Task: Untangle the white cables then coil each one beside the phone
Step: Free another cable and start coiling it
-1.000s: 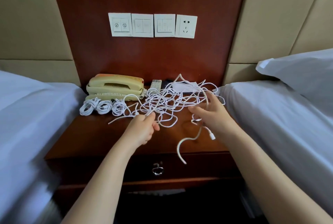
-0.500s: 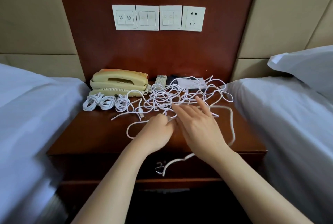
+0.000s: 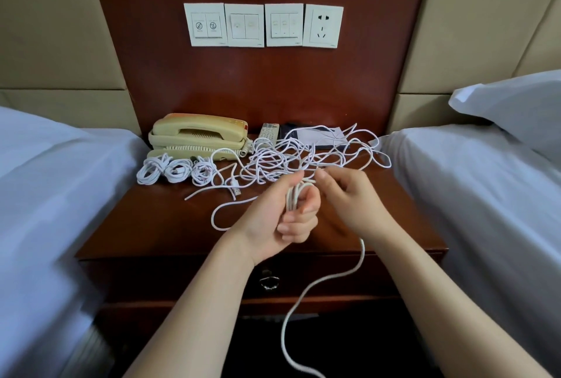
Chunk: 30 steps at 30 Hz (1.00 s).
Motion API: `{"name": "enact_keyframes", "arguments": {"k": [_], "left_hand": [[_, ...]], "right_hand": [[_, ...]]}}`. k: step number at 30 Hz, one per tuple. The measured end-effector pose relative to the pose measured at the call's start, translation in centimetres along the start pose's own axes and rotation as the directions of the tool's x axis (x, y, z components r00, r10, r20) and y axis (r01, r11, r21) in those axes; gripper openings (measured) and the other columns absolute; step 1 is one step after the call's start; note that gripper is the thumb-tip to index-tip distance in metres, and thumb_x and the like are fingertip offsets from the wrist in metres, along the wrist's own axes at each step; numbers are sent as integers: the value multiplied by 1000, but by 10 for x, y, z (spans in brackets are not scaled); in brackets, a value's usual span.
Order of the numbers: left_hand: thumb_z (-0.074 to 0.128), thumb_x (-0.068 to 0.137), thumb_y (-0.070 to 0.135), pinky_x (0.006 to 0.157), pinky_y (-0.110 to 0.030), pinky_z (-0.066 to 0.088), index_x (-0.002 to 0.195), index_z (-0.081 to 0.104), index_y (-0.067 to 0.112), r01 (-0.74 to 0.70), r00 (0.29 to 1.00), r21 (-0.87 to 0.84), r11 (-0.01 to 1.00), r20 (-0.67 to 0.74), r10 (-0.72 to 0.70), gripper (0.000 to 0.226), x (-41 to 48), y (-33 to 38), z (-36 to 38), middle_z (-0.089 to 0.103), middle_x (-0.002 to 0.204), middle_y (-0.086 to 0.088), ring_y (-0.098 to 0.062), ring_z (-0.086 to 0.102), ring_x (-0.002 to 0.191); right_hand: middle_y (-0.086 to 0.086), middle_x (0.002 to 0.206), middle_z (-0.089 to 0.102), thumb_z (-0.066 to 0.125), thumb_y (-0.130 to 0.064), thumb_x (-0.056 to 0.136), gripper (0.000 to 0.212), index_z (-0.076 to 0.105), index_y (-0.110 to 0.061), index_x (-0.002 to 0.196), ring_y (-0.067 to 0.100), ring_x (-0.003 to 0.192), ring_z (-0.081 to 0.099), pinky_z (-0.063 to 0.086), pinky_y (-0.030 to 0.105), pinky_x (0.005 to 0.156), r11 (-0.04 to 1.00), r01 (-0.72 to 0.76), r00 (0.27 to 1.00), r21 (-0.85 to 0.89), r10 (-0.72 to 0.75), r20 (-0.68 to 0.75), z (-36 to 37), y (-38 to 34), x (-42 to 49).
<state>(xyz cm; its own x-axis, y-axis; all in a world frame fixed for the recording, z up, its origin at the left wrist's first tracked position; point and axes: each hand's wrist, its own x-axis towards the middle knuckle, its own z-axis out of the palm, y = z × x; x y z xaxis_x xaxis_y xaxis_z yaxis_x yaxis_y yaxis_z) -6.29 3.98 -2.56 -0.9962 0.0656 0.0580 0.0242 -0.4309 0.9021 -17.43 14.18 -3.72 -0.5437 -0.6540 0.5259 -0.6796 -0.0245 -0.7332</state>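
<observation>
Left hand [image 3: 282, 219]: palm up, fingers curled round a few loops of one white cable [image 3: 293, 197]. Right hand [image 3: 352, 201]: fingers curled, thumb and forefinger pinching the same cable right at the loops. Its slack drops from under the right hand, past the nightstand [image 3: 158, 225] edge. Tangle [image 3: 291, 159] lies just behind both hands. Three coiled cables [image 3: 174, 171] sit in front of the phone [image 3: 197, 134].

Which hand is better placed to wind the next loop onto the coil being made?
Right, probably. The left hand grips the started coil, so it is occupied; the right hand sits beside it, with the slack cable trailing from under it.
</observation>
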Motion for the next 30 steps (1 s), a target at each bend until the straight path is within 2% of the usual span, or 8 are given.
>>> {"name": "enact_keyframes", "arguments": {"k": [4,7,13,17,23,25,27,30], "left_hand": [[26,91,32,32,-16,17,49,46,14,-92,990,-195,976,-127,68,49,3,0,-4,25,37,8,-2,22,29],[20,96,28,30,-16,18,49,44,15,-170,962,-288,943,-257,95,54,4,3,-9,25,38,8,-3,22,28],[21,103,33,32,-16,19,61,38,15,-312,872,-300,901,-468,146,49,10,4,-8,26,41,8,-3,22,30],[21,104,37,32,-16,20,64,37,16,-400,744,-213,892,-644,180,48,17,8,-15,28,39,8,-4,24,30],[21,104,34,35,-16,21,64,36,16,-329,611,17,944,-759,226,46,24,6,-25,26,39,8,-6,25,31],[21,104,31,37,-18,26,65,36,14,-257,596,150,955,-753,279,45,24,3,-28,28,38,9,-7,27,32],[23,104,30,42,-22,33,66,39,13,-109,593,368,923,-721,358,45,23,0,-31,35,38,8,-9,33,34],[26,104,27,41,-19,36,65,47,10,44,669,517,855,-651,359,47,22,-5,-31,46,45,2,-9,42,35]], "right_hand": [[-13,41,38,42,-16,100,39,48,-8,61,3,42,32,27,14,46,989,-149,978,-11,149,143,12,7,-5],[-15,40,44,40,-16,100,42,50,-18,59,3,41,37,29,16,49,983,-166,954,-74,180,240,16,5,-11],[-10,41,43,41,-15,98,34,57,-14,69,3,38,39,30,11,44,969,-215,902,-119,244,356,22,-14,-17],[-10,44,38,40,-17,100,33,62,-13,76,6,38,30,26,13,37,930,-357,807,-82,352,474,18,-17,-20],[-5,57,51,44,-20,97,30,65,-18,75,3,49,45,36,16,52,945,-120,793,-304,276,543,9,-32,-21],[2,61,56,46,-22,96,30,65,-17,74,6,52,46,39,21,56,945,-52,808,-323,230,543,6,-36,-22],[-1,55,52,50,-25,95,32,63,-17,68,7,51,44,35,17,53,949,24,843,-315,150,516,2,-39,-20],[-6,50,47,55,-23,93,32,61,-16,63,7,50,43,31,16,53,961,107,913,-255,7,407,-3,-40,-17]]}}
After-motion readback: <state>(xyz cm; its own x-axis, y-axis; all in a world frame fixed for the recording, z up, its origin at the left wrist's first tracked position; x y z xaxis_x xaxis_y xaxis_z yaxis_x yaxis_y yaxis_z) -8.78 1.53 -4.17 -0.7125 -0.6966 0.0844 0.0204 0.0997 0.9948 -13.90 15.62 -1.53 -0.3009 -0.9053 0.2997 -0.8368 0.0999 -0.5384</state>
